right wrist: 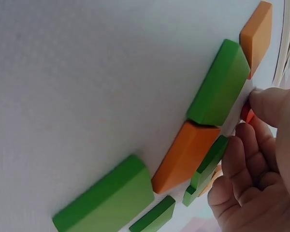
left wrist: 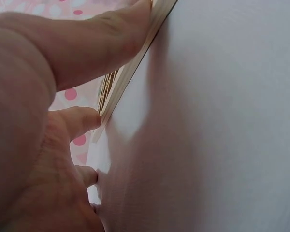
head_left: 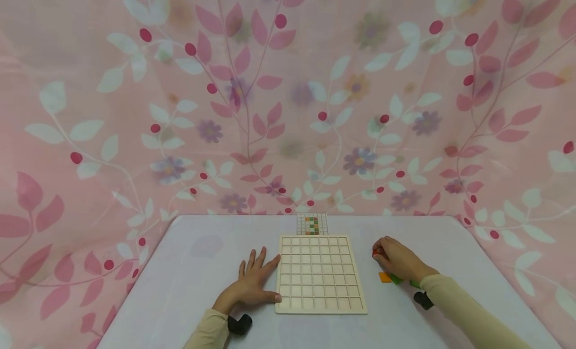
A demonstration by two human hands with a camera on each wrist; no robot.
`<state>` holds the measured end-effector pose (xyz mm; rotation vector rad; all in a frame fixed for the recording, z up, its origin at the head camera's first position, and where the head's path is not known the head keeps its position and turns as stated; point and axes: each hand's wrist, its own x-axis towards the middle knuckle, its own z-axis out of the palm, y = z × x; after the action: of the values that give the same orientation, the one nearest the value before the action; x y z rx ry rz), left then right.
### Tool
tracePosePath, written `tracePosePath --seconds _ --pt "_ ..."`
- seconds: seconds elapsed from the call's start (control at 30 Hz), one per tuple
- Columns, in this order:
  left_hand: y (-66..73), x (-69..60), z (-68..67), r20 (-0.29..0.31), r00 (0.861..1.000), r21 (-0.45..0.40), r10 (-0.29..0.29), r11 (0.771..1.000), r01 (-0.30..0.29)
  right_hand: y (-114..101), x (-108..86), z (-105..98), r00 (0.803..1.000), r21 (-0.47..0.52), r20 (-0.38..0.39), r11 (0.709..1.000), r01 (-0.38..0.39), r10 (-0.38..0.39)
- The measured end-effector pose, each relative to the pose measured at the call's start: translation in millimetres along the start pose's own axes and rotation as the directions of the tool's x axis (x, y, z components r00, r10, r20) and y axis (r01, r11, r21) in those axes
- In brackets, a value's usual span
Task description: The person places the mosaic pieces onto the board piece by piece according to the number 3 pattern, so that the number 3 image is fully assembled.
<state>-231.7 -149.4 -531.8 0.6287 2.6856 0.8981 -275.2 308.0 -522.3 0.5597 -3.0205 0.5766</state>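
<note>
A pale wooden grid board (head_left: 318,309) lies on the white table with its squares bare. My left hand (head_left: 249,286) is spread at the board's left side, its thumb and index fingertip touching the edge; the left wrist view shows the same hand (left wrist: 48,145) against the board's side (left wrist: 128,77). My right hand (head_left: 400,259) is to the right of the board and pinches a red piece (head_left: 375,252) between thumb and fingers. In the right wrist view, the red piece (right wrist: 247,112) is partly hidden by my right hand (right wrist: 261,164).
Beside and under my right hand lie an orange piece (head_left: 385,277), a green piece (head_left: 396,279) and several other green and orange blocks, such as a green block (right wrist: 108,198). Behind the board is a small card (head_left: 312,224) with a coloured grid pattern. A floral cloth hangs behind the table.
</note>
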Motion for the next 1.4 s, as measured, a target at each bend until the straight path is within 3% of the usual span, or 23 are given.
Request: tracePosePath --seconds 0.3,0.6,0.87,1.13,1.4 --pt "-1.1 -0.9 1.0 -0.005 1.000 -0.021 0.011 1.000 -0.011 -5.6 0.7 -2.9 0.997 -0.056 -0.058 0.997 0.053 -0.056" --pt "-1.7 0.7 2.0 -0.007 1.000 -0.010 0.009 1.000 -0.009 -19.0 12.8 -7.3 0.976 -0.098 -0.146 0.984 0.147 -0.160" --pt "-1.6 0.2 2.5 -0.005 1.000 -0.012 0.010 1.000 -0.010 -38.3 24.3 -3.6 0.974 -0.123 -0.127 0.978 0.171 -0.187" --pt "0.0 0.0 1.5 -0.001 1.000 -0.006 0.014 1.000 -0.014 -51.9 38.6 5.0 0.950 -0.125 -0.148 0.958 0.258 -0.275" --pt "0.9 -1.8 0.6 -0.010 1.000 -0.003 0.010 1.000 -0.010 -72.4 53.5 11.9 0.974 -0.076 -0.055 0.973 0.216 -0.221"
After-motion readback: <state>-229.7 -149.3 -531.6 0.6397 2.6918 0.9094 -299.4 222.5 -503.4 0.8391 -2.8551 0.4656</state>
